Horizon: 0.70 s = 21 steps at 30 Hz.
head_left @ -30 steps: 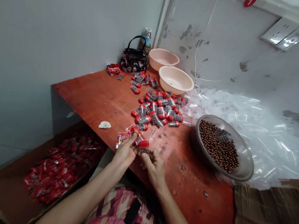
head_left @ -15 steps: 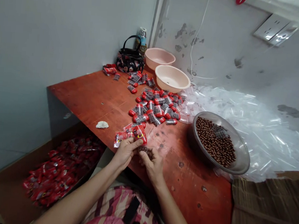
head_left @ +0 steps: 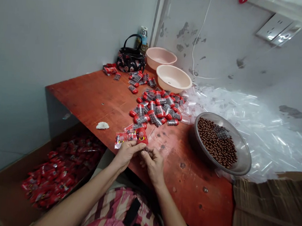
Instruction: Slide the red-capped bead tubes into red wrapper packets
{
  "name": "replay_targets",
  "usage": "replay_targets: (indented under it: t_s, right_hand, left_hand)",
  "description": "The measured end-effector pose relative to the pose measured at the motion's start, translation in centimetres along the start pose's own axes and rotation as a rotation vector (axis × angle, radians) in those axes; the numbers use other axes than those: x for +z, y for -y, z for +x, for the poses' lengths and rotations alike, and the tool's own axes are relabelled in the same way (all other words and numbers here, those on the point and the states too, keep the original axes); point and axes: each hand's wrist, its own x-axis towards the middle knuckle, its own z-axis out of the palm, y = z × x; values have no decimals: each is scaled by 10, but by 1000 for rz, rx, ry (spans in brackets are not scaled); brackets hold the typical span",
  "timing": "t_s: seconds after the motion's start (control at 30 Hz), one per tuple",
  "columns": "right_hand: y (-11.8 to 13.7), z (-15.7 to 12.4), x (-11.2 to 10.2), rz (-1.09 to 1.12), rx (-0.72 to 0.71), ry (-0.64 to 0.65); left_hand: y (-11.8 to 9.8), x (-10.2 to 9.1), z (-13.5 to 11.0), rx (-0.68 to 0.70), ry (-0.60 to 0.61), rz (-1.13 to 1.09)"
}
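Head view: at far left, an open cardboard box (head_left: pixel 0 193) holds a heap of red packets (head_left: pixel 59 179). On the red-brown wooden worktop (head_left: pixel 89 101), the left hand (head_left: pixel 126 156) curls nearly closed, and its fingertips meet the right hand (head_left: pixel 153 165) around a small dark packet (head_left: pixel 145 149), mostly hidden; the right hand pinches it too. Red-printed sachets (head_left: pixel 130 137) lie just above the left hand. Further right come a pile of red-capped capsules (head_left: pixel 154 106), a metal bowl (head_left: pixel 244 158) of brown beads (head_left: pixel 216 142), and loose clear plastic tubes (head_left: pixel 256 135).
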Motion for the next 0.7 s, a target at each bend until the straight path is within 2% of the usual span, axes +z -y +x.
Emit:
replay_targets:
  t_s: [0.1, 0.17, 0.37, 0.57, 0.7]
  right_hand:
    - [-2, 3, 0, 121, 83, 73]
    - [-3, 4, -1, 124, 97, 91]
    - [-2, 1, -1, -144, -66, -23]
    - [-4, 8, 2, 156, 82, 49]
    - [-1, 4, 1, 210, 61, 79]
  left_hand:
    - [5, 5, -2, 46, -19, -42]
    - [5, 7, -2, 57, -7, -101]
    - [7, 10, -3, 12, -56, -146]
    - [12, 10, -5, 60, -62, -81]
    - [4, 6, -4, 79, -89, -178]
